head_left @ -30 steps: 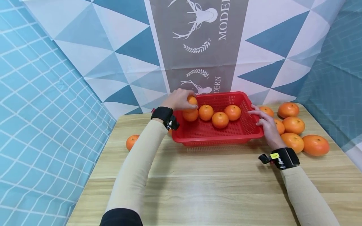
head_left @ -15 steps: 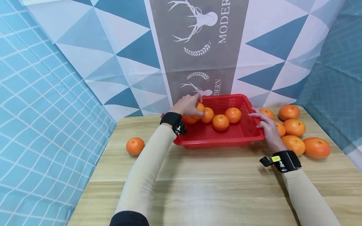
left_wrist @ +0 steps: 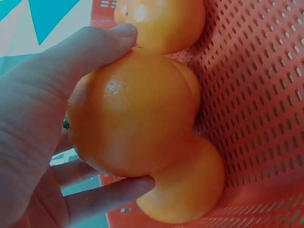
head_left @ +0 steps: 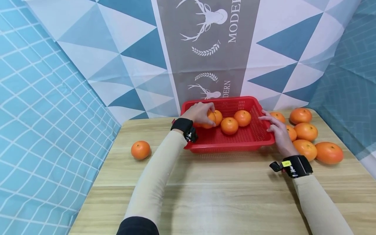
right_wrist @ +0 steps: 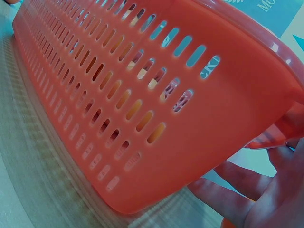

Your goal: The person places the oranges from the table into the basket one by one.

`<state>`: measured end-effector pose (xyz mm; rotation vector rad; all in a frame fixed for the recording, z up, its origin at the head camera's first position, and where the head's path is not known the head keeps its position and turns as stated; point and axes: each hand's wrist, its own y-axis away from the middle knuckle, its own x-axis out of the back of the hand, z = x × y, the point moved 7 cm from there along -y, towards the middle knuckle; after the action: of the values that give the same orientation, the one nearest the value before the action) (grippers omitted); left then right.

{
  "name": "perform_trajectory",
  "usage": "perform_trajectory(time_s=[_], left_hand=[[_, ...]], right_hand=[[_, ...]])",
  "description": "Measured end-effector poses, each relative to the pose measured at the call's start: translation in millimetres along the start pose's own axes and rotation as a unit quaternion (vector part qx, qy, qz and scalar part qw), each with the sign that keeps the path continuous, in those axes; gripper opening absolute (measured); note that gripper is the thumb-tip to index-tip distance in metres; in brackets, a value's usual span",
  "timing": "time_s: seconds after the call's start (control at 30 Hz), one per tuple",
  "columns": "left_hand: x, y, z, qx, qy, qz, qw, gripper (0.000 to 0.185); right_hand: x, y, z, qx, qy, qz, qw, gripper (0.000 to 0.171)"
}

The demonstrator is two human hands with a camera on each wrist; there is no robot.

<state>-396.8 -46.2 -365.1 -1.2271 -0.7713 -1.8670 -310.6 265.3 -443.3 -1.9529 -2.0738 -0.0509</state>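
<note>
Orange (head_left: 210, 119) held in the left hand (head_left: 199, 112), thumb over the top and fingers (left_wrist: 107, 194) curled underneath, just inside the left end of the red basket (head_left: 229, 139). Wrist view: the held orange (left_wrist: 130, 111) touches a second orange (left_wrist: 187, 187) lying below it on the perforated basket floor, and a third (left_wrist: 161, 21) sits just beyond the thumb.

Right hand (head_left: 277, 132) at the basket's right rim, fingers fairly straight and laid along the outside wall; right wrist view shows the slotted side wall (right_wrist: 156, 104) with fingertips (right_wrist: 228, 197) beneath the rim, palm open, gripping nothing.

Inside the basket, right of the held orange: three more oranges, the nearest (head_left: 217, 117) touching it, then one (head_left: 229, 125) at centre and one (head_left: 242, 117) towards the right wall.

Writing: backdrop cloth (head_left: 205, 49) behind the basket, grey strip with a white stag head and "MODE", cut off by the top edge; lower down a second stag and "DERN", its start hidden behind the basket.

On the table (head_left: 220, 195): loose oranges (head_left: 305, 131) clustered right of the basket, partly hidden by the right hand; a single orange (head_left: 140, 149) well left of the basket. Black wrist straps on both arms; the yellow tag on the right one is too small to read.
</note>
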Motion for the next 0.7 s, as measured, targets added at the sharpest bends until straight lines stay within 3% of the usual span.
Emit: perform_trajectory(time_s=[0.4,0.7], left_hand=[[-10.2,-3.7,4.0,0.004,-0.007,-0.03,0.9995,0.055],[-18.7,-4.3,-0.3,0.034,0.001,-0.072,0.9968,0.057]], right_hand=[[0.9,-2.2,3.4,-0.013,-0.032,0.001,0.999,0.063],[-0.2,-4.0,3.6,-0.014,-0.03,0.008,0.999,0.061]])
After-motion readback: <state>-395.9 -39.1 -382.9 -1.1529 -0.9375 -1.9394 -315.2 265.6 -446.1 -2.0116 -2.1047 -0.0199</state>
